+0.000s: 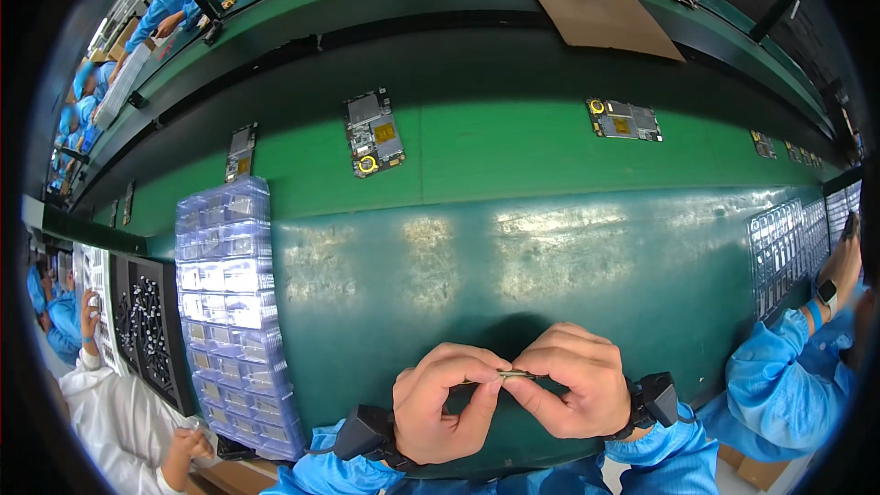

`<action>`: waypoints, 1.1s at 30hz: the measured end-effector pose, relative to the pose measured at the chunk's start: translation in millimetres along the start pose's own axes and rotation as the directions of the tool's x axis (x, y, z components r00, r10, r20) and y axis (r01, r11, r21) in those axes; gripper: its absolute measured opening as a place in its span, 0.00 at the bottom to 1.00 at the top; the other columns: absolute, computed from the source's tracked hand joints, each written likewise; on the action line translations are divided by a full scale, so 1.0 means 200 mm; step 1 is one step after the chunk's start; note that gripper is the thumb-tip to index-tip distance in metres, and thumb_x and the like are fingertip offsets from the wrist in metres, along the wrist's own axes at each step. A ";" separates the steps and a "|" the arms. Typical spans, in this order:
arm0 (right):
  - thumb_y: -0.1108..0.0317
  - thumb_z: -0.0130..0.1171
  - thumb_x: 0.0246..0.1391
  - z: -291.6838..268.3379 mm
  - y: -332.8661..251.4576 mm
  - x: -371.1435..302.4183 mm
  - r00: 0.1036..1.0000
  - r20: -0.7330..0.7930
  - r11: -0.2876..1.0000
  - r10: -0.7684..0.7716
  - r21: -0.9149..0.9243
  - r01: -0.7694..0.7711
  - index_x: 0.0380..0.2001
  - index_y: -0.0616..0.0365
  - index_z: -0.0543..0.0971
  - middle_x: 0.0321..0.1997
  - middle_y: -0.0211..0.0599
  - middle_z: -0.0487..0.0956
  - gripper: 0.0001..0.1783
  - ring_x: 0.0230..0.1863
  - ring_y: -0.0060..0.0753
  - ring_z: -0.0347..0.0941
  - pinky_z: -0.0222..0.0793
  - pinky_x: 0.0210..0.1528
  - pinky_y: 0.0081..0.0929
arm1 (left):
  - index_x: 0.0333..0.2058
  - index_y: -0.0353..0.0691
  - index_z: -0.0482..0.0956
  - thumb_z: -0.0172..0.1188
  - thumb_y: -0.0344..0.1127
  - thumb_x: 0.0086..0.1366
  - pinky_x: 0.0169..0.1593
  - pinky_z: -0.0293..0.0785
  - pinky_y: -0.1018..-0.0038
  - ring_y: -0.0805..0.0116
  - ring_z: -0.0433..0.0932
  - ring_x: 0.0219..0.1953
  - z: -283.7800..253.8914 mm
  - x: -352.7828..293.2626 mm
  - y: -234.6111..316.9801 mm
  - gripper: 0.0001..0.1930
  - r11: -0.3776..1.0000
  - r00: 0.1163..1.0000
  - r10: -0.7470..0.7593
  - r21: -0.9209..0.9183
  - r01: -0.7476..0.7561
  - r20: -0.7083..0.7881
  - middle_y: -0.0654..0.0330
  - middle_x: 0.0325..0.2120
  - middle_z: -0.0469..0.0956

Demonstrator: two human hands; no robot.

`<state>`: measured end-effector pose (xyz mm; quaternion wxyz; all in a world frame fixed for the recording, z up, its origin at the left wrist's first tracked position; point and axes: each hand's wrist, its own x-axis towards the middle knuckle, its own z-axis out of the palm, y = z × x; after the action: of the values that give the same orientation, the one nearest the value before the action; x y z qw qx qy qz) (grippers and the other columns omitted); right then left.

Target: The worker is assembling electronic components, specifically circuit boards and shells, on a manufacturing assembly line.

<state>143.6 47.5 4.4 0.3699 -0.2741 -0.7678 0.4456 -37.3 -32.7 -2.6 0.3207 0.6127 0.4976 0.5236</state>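
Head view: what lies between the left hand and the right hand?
A thin, flat piece, seen edge-on in the head view; the fingers of the left hand and the right hand pinch it.

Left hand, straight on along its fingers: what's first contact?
Beyond the thin flat piece at its fingertips, the left hand would likely meet the right hand first, at its thumb and fingertips; the exact gap is unclear.

To the right of one stack of clear plastic trays (pixel 227 307), I count one left hand (pixel 445 403), one right hand (pixel 570 383) and one thin piece (pixel 515 374) between them. Beyond the stack's far end is one circuit board (pixel 241 151); farther right, two larger boards (pixel 373 133) (pixel 623 120) and one cardboard sheet (pixel 596 14).
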 end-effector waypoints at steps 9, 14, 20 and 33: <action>0.75 0.71 0.55 -0.07 0.00 0.02 0.956 0.135 0.937 0.262 0.201 -0.285 0.39 0.62 0.86 0.31 0.37 0.84 0.08 0.30 0.31 0.81 0.74 0.31 0.24 | 0.59 0.30 0.67 0.57 0.20 0.70 0.50 0.79 0.71 0.67 0.81 0.46 -0.02 0.01 0.00 0.20 0.926 0.964 -0.257 -0.270 0.265 0.064 0.46 0.46 0.80; 0.75 0.69 0.57 -0.08 0.02 0.01 0.937 0.160 0.904 0.309 0.256 -0.342 0.41 0.62 0.85 0.33 0.37 0.85 0.08 0.31 0.24 0.80 0.74 0.32 0.22 | 0.62 0.30 0.65 0.57 0.17 0.68 0.57 0.76 0.68 0.63 0.80 0.53 -0.03 0.04 0.03 0.25 0.860 0.955 -0.282 -0.418 0.294 0.091 0.44 0.50 0.80; 0.73 0.66 0.63 -0.08 0.04 -0.01 0.825 0.287 0.682 0.486 0.466 -0.564 0.44 0.64 0.85 0.37 0.32 0.86 0.08 0.36 0.15 0.78 0.75 0.37 0.18 | 0.64 0.28 0.66 0.56 0.18 0.67 0.63 0.73 0.65 0.59 0.79 0.59 -0.06 0.07 0.04 0.26 0.763 0.910 -0.385 -0.502 0.407 0.153 0.40 0.57 0.77; 0.71 0.63 0.67 -0.08 0.09 -0.01 0.763 0.387 0.531 0.517 0.555 -0.641 0.48 0.66 0.83 0.40 0.30 0.85 0.11 0.38 0.12 0.77 0.74 0.38 0.16 | 0.65 0.27 0.67 0.57 0.20 0.67 0.65 0.71 0.65 0.60 0.79 0.59 -0.06 0.08 0.03 0.28 0.668 0.852 -0.497 -0.555 0.496 0.163 0.40 0.58 0.77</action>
<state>160.2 61.3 -6.5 0.2029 -0.3243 -0.4527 0.8054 -47.8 -22.0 11.4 0.6206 0.3266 0.4622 0.5427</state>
